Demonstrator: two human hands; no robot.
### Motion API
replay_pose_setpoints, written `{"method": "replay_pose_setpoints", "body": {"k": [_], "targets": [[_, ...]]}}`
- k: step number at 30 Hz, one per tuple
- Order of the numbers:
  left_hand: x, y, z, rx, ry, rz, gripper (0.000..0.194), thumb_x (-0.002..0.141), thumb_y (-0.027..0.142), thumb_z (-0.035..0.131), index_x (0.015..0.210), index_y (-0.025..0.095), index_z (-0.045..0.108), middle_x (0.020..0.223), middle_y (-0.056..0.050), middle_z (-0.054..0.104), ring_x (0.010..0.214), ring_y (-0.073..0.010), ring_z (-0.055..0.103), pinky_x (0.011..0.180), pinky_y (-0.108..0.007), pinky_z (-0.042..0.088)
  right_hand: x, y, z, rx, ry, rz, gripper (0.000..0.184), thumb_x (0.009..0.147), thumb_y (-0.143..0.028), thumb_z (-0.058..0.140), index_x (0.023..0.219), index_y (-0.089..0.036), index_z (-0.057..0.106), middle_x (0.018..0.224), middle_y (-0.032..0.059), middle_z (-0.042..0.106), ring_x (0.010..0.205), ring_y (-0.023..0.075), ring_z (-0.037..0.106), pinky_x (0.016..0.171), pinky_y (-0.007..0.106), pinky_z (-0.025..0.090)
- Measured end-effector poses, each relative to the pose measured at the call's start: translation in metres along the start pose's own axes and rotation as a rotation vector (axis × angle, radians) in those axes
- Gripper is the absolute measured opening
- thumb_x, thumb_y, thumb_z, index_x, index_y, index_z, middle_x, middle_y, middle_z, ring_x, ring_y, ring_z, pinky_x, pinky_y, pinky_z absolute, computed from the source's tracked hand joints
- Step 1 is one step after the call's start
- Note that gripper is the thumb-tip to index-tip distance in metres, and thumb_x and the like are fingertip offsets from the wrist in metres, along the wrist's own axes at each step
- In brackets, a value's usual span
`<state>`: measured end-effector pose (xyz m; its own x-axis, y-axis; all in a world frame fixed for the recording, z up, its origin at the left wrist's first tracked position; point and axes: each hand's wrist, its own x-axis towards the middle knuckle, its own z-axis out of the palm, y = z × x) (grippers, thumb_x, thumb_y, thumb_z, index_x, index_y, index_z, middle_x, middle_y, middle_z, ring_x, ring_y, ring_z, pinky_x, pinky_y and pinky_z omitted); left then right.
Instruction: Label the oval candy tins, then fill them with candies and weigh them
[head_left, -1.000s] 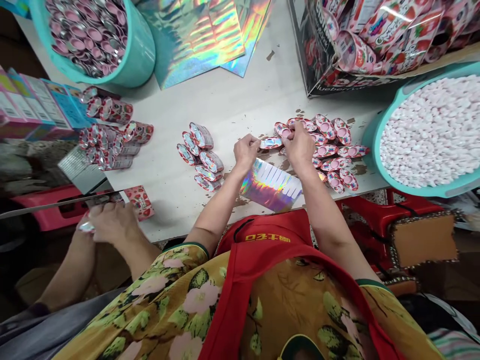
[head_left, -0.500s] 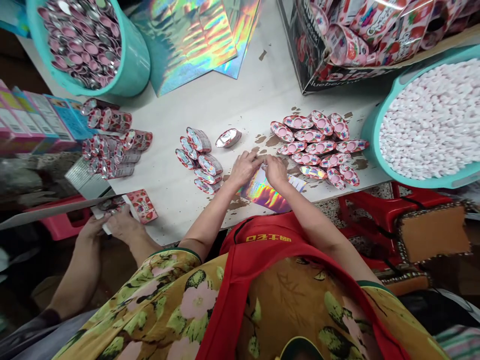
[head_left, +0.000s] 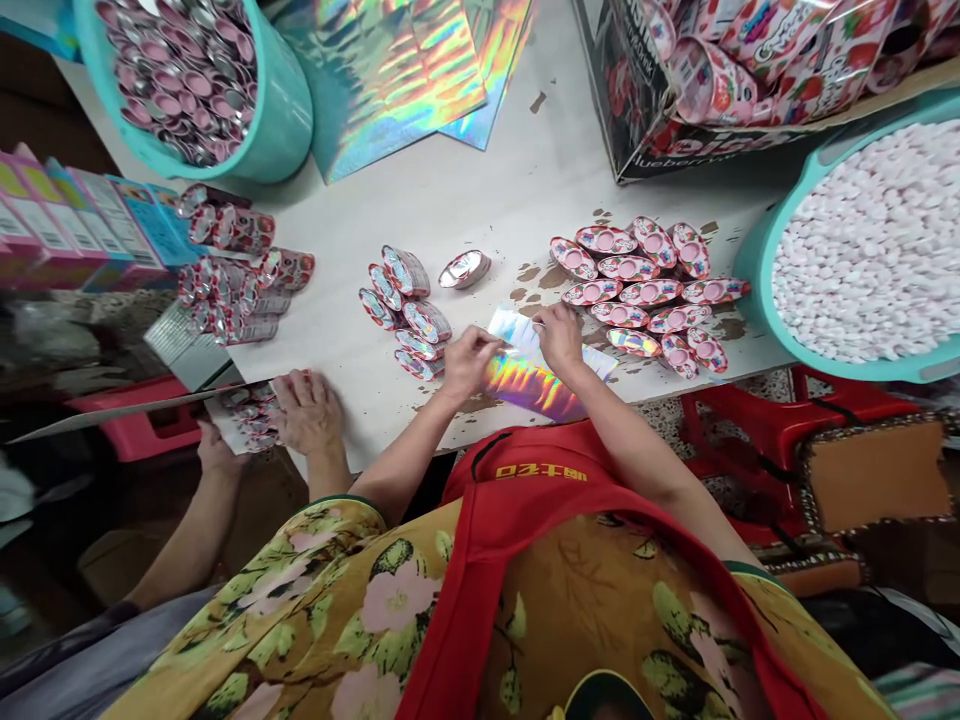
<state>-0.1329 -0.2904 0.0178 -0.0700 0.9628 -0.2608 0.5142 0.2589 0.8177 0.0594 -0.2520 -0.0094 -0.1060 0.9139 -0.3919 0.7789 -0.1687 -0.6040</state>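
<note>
The left hand [head_left: 469, 362] was at the left part of a shiny rainbow label sheet [head_left: 551, 385], its thumb and fingertips drawn close together over the sheet, and the right hand [head_left: 560, 340] was at the sheet's far edge with its fingers bent down — whether either one was closed on a label, I cannot tell. The sheet lay on the white table [head_left: 352, 220] close to its near edge, in front of the red apron [head_left: 525, 465]. Beyond the left hand, a lone oval pack [head_left: 465, 270] rested with its silvery face showing, apart from both groups of packs. To the left of it stood a small cluster of silvery-faced packs [head_left: 409, 315]; to the right, a larger group of packs with pink round centres [head_left: 637, 290] was set close together, near a turquoise tub of small white pieces [head_left: 870, 250]. On the far right sat an open box of strawberry-printed packs [head_left: 757, 90]. At the far left, a turquoise bucket [head_left: 289, 110] held pink and silvery pieces, with large iridescent sheets [head_left: 397, 80] just to its right. More packs [head_left: 240, 285] lay at the table's left — nearer, another person's hands [head_left: 307, 410] were at a carton with packs inside [head_left: 247, 418].
</note>
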Motion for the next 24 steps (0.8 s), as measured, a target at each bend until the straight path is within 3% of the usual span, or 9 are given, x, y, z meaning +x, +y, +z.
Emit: {"method": "replay_pose_setpoints", "body": {"k": [2,5,9,11,14,18,21,24], "targets": [[0.000,0.015,-0.001,-0.231,0.111,-0.156,0.022,0.077,0.034,0.076,0.078,0.021,0.058,0.074,0.001,0.069,0.068,-0.0139,0.067,0.067,-0.026,0.053,-0.011,-0.005,-0.005,0.087,0.028,-0.060,0.025,0.101,-0.027,0.048,0.106,-0.019,0.071,0.118,0.0109,0.066,0.115,0.0249,0.056,0.103,0.037,0.040],[0.006,0.033,0.000,-0.431,0.138,-0.239,0.028,0.071,0.032,0.079,0.077,0.020,0.055,0.069,0.003,0.067,0.063,-0.0131,0.069,0.063,-0.024,0.054,-0.026,-0.011,-0.012,0.424,-0.047,-0.110,0.032,0.103,-0.038,0.042,0.107,-0.019,0.068,0.105,0.0074,0.068,0.101,0.0194,0.060,0.094,0.033,0.046],[0.017,0.049,0.005,-0.512,0.136,-0.284,0.031,0.068,0.031,0.082,0.076,0.019,0.054,0.065,0.003,0.065,0.060,-0.0120,0.068,0.061,-0.023,0.054,-0.029,-0.013,-0.014,0.779,-0.164,0.035,0.033,0.088,-0.052,0.061,0.085,-0.019,0.061,0.077,-0.0004,0.062,0.072,0.0142,0.057,0.071,0.027,0.047],[0.023,0.056,0.007,-0.552,0.093,-0.308,0.034,0.066,0.032,0.084,0.075,0.019,0.054,0.064,0.003,0.065,0.059,-0.0122,0.068,0.059,-0.022,0.053,-0.025,-0.011,-0.019,0.816,-0.120,0.088,0.035,0.080,-0.053,0.069,0.082,-0.020,0.058,0.072,-0.0030,0.058,0.067,0.0119,0.053,0.067,0.025,0.045],[0.032,0.071,0.006,-0.577,0.020,-0.294,0.036,0.065,0.033,0.087,0.075,0.018,0.054,0.064,0.003,0.066,0.058,-0.0124,0.068,0.056,-0.022,0.053,-0.018,-0.009,-0.036,0.807,-0.040,0.106,0.044,0.078,-0.057,0.071,0.100,-0.020,0.059,0.084,-0.0019,0.060,0.065,0.0095,0.051,0.062,0.023,0.044],[0.040,0.089,0.002,-0.567,-0.022,-0.253,0.036,0.066,0.033,0.088,0.074,0.018,0.055,0.065,0.002,0.067,0.057,-0.0127,0.068,0.056,-0.023,0.054,-0.017,-0.006,-0.061,0.875,-0.163,0.101,0.060,0.089,-0.074,0.046,0.117,-0.023,0.058,0.105,0.0039,0.064,0.063,0.0097,0.058,0.050,0.022,0.042],[0.045,0.097,0.004,-0.583,-0.025,-0.231,0.036,0.066,0.031,0.087,0.073,0.018,0.055,0.064,0.002,0.067,0.056,-0.0125,0.067,0.056,-0.023,0.053,-0.019,-0.007,-0.067,0.898,-0.246,0.093,0.062,0.086,-0.079,0.046,0.101,-0.021,0.062,0.088,0.0021,0.064,0.057,0.0105,0.055,0.046,0.023,0.038],[0.051,0.099,0.014,-0.574,-0.024,-0.240,0.034,0.069,0.029,0.086,0.073,0.018,0.054,0.062,0.002,0.065,0.057,-0.0130,0.067,0.056,-0.023,0.051,-0.018,-0.007,-0.064,0.867,-0.142,0.108,0.051,0.076,-0.071,0.067,0.079,-0.020,0.058,0.066,-0.0032,0.055,0.055,0.0098,0.047,0.051,0.022,0.036]]}}
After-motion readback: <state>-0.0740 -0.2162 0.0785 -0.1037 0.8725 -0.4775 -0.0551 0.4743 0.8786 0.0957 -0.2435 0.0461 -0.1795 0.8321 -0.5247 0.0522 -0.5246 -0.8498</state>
